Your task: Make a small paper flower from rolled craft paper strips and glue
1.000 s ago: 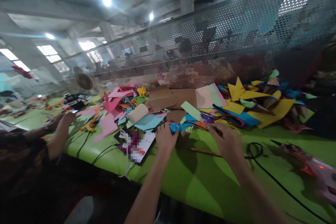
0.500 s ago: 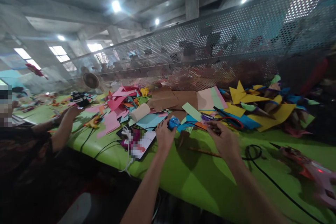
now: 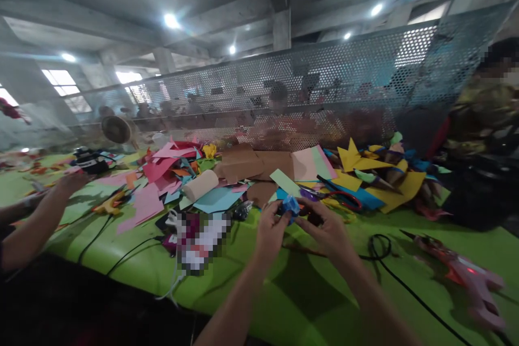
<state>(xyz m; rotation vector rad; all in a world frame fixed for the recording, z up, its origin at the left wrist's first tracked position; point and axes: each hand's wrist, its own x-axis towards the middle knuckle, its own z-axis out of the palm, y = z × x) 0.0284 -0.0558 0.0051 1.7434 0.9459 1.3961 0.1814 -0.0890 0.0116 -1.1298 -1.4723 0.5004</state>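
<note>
A small, folded or crumpled blue paper piece (image 3: 291, 205) is held above the green table (image 3: 308, 308), between my hands. My left hand (image 3: 270, 231) pinches it from the left, thumb and fingers closed. My right hand (image 3: 325, 225) meets it from the other side, thumb and fingertips pressed against it. Its exact form is too small and blurred to tell. Below the hands lies a thin brown stick (image 3: 300, 250), partly covered by the right hand. Just behind are scissors (image 3: 344, 197) with red-edged handles and a light green paper strip (image 3: 285, 181).
A pink glue gun (image 3: 466, 275) with a lit red light lies at right, its black cord (image 3: 417, 294) looping nearby. Yellow papers (image 3: 399, 192), brown sheets (image 3: 239, 165), a paper roll (image 3: 200, 185) and a phone (image 3: 203, 248) surround the hands. Another person's arm (image 3: 44, 216) reaches in at left.
My right hand has moved left to join the left hand at the blue piece, which is now raised nearer to me. The view has turned right; a person shows at the right edge.
</note>
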